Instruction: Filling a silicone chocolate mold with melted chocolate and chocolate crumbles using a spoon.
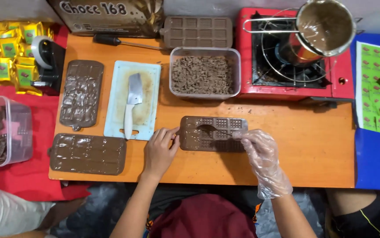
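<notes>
Left hand (160,152) steadied the half-filled chocolate mould (213,134); gloved right hand (260,152) gripped a spoon (212,129), two filled moulds (81,94) lying at nine o'clock.

Left hand (160,150): bare, no glove, no ring or watch visible; forearm uncovered down to the lower edge of the view, no sleeve showing.

Right hand (260,152): covered by a loose, clear plastic glove, thin and crinkled, with glossy highlights; the cuff flares wide and ends in a ragged edge just past the wrist. Forearm below it uncovered.

Torso: dark red garment between the two arms, rounded in outline, plain over most of its surface; a small patch of multicoloured print shows at either side of it.
</notes>
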